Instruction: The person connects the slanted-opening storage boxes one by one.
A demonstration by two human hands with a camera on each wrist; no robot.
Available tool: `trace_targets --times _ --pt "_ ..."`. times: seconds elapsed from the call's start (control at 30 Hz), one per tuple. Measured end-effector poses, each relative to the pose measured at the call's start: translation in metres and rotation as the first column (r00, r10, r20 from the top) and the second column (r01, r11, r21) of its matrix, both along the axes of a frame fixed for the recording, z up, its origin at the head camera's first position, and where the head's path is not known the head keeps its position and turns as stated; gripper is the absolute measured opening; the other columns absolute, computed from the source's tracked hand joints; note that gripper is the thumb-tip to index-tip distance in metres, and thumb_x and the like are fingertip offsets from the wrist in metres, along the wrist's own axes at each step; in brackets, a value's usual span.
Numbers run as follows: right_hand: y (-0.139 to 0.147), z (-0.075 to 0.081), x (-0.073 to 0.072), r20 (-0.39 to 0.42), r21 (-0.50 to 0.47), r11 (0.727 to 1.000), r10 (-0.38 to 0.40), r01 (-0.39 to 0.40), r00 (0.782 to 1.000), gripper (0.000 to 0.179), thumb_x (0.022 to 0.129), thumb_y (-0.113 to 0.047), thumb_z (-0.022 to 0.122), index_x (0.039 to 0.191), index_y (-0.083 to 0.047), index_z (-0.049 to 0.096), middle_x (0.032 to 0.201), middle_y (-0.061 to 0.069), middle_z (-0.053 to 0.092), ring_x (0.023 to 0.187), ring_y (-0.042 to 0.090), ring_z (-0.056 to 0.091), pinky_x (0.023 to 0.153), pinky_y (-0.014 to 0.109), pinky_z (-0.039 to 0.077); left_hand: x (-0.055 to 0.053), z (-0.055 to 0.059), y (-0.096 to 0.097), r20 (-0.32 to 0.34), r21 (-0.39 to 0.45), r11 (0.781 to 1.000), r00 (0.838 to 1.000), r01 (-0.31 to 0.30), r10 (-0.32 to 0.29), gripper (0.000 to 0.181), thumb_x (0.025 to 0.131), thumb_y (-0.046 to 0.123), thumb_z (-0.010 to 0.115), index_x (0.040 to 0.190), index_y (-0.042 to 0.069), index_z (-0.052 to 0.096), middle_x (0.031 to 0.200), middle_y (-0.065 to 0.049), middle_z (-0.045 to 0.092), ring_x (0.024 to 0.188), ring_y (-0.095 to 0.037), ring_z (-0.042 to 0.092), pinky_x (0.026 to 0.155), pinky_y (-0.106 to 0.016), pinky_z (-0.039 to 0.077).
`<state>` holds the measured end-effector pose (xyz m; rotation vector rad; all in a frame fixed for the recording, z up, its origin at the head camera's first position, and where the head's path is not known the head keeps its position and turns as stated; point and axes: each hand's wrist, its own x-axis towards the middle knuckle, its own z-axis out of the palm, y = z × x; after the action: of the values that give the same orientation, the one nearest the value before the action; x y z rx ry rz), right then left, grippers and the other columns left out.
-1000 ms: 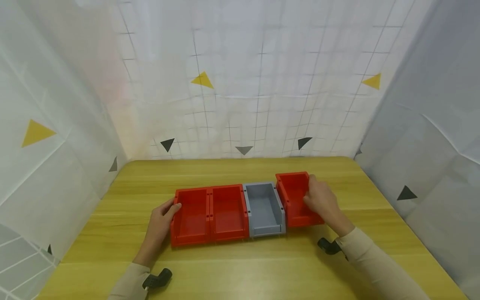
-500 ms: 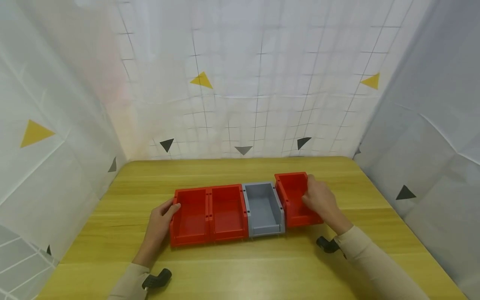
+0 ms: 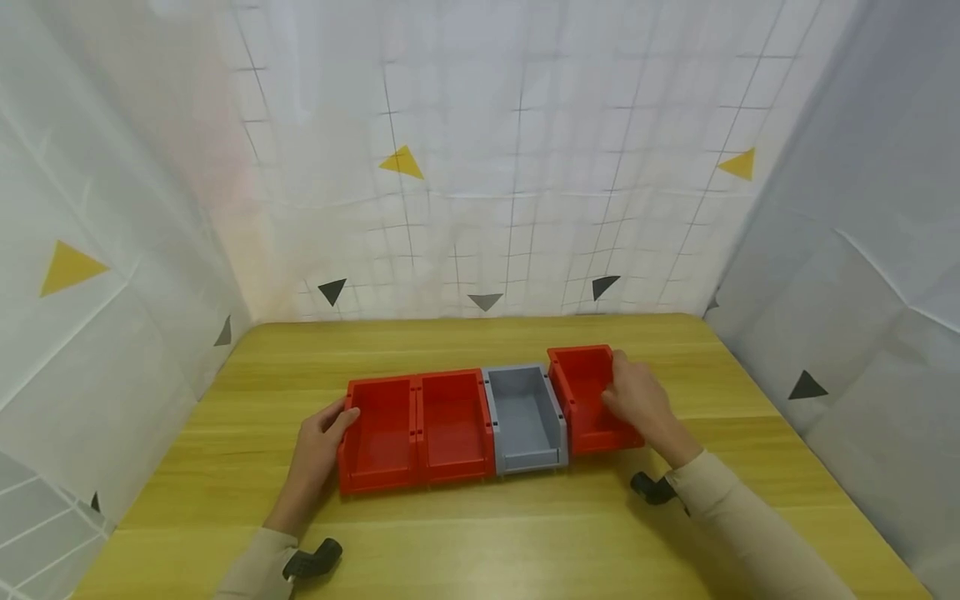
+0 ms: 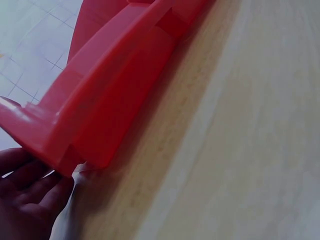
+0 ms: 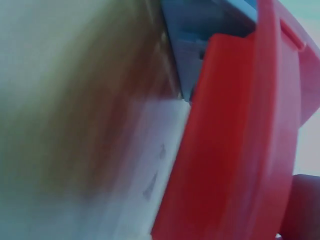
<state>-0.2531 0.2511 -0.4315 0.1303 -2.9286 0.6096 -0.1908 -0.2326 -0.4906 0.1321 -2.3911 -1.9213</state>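
Observation:
Three red storage bins and a grey one form a row in the head view. My left hand grips the outer side wall of the leftmost red bin, thumb over its rim. Beside it stand the second red bin and the grey bin, side by side. My right hand holds the right wall of the rightmost red bin, thumb inside. That bin sits slightly farther back and tilted against the grey bin's right side. In the right wrist view its red wall stands above the table, overlapping the grey bin.
The bins are on a wood-grain table. White sheeting with grid lines and triangle marks closes off the back and both sides. A black wrist mount sits on the left sleeve, another mount on the right.
Almost nothing differs; the whole head view shifts a few pixels left. Both hands keep their grips, and the bins stay in the same arrangement.

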Motion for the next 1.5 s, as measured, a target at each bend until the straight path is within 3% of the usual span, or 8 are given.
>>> trace_targets --times 0.2,0.7,0.77,0.83,0.97,1.13,1.3,1.5 --pt "-0.001 -0.002 0.002 -0.016 0.006 1.000 -0.017 0.017 1.000 0.041 0.083 0.003 0.061 0.121 0.012 0.049 0.092 0.025 0.062 0.072 0.034 0.060 0.059 0.048 0.058 -0.001 0.000 0.001 -0.012 0.009 1.000 1.000 -0.007 0.007 0.060 0.106 0.037 0.061 0.154 0.003 0.049 0.148 -0.016 0.055 0.126 -0.033 0.058 0.096 -0.034 0.055" --pt "-0.002 0.004 0.002 -0.007 0.063 0.998 0.005 -0.005 1.000 0.041 0.083 0.001 0.061 0.120 0.011 0.046 0.084 0.023 0.059 0.066 0.034 0.059 0.052 0.046 0.054 0.002 0.002 0.001 -0.019 -0.016 1.000 1.000 -0.025 0.025 0.061 0.107 0.040 0.060 0.154 0.003 0.049 0.149 -0.017 0.055 0.127 -0.033 0.058 0.098 -0.036 0.054" --pt "-0.004 0.008 0.003 -0.019 0.092 0.996 0.008 -0.007 1.000 0.044 0.089 -0.003 0.061 0.128 0.012 0.046 0.097 0.028 0.061 0.080 0.040 0.061 0.061 0.053 0.058 0.002 0.001 0.000 -0.017 -0.012 1.000 1.000 -0.022 0.021 0.061 0.107 0.038 0.060 0.154 0.003 0.048 0.149 -0.017 0.055 0.127 -0.033 0.058 0.097 -0.035 0.054" --pt "-0.009 0.016 0.004 -0.054 0.115 0.993 0.030 -0.023 0.998 0.050 0.095 -0.009 0.060 0.138 0.013 0.045 0.118 0.033 0.060 0.104 0.047 0.060 0.080 0.061 0.057 0.002 0.000 0.000 -0.014 -0.006 1.000 1.000 -0.014 0.014 0.060 0.107 0.037 0.060 0.155 0.002 0.048 0.149 -0.017 0.054 0.127 -0.034 0.058 0.097 -0.035 0.055" --pt "-0.034 0.036 0.001 -0.111 0.068 0.991 0.126 -0.119 0.986 0.064 0.104 -0.023 0.057 0.154 0.010 0.036 0.154 0.032 0.039 0.141 0.050 0.035 0.111 0.067 0.034 0.003 0.000 0.000 -0.017 -0.002 1.000 1.000 -0.007 0.007 0.061 0.107 0.037 0.060 0.155 0.002 0.048 0.149 -0.018 0.054 0.127 -0.034 0.058 0.096 -0.034 0.055" --pt "-0.075 0.037 -0.012 -0.072 0.086 0.953 0.297 -0.291 0.952 0.072 0.107 -0.042 0.051 0.158 0.006 0.034 0.163 0.028 0.029 0.150 0.048 0.022 0.122 0.062 0.012 0.005 0.000 -0.001 -0.010 0.010 1.000 1.000 -0.018 0.018 0.061 0.106 0.039 0.060 0.155 0.003 0.048 0.148 -0.018 0.055 0.125 -0.034 0.059 0.094 -0.032 0.056" --pt "-0.093 0.020 -0.024 0.027 0.125 0.946 0.297 -0.298 0.955 0.082 0.105 -0.058 0.044 0.162 -0.001 0.030 0.168 0.027 0.014 0.154 0.048 0.006 0.120 0.066 -0.001 0.005 -0.001 -0.001 0.002 0.014 1.000 1.000 -0.009 0.009 0.063 0.106 0.041 0.061 0.155 0.004 0.048 0.149 -0.017 0.055 0.126 -0.033 0.058 0.095 -0.030 0.055" --pt "-0.098 0.009 -0.031 0.046 0.174 0.947 0.267 -0.271 0.963 0.093 0.102 -0.068 0.040 0.163 0.001 0.027 0.170 0.024 0.010 0.154 0.047 0.004 0.120 0.065 -0.003 0.003 0.001 0.000 -0.003 0.026 1.000 1.000 -0.008 0.008 0.063 0.106 0.040 0.061 0.155 0.004 0.048 0.149 -0.017 0.055 0.126 -0.034 0.058 0.095 -0.032 0.055"
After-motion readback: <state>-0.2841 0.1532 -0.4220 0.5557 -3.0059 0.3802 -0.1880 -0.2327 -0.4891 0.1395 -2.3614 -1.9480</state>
